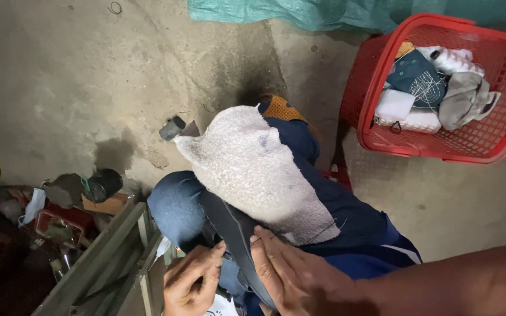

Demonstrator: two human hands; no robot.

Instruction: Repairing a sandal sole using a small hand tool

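Item: shoe upper (253,169), fleecy off-white lining outward, navy outer with an orange mesh tip at the far end, draped over the person's bent knee (174,205) in blue denim, the knee apparently serving as a rest so the piece lay spread for handling. Right hand (297,272): fingers extended and flat, pressed on the near edge of the upper where lining met a dark grey strip (235,234), seemingly to pin it; nothing gripped. Left hand (193,284): fingers curled at the strip's lower part, pinching it or something beneath; which could not be told, the grip lying in shadow. Floor (89,70): bare concrete, stained. Red basket (376,76) stood well apart at upper right, holding more uppers in white, grey and dark teal, likely kept within reach. Teal tarp (323,11) cut off by the top edge. At left, a dark cluttered corner: metal frame (106,257), small dark cylinder (172,127), a face mask (30,206), the rest indistinct
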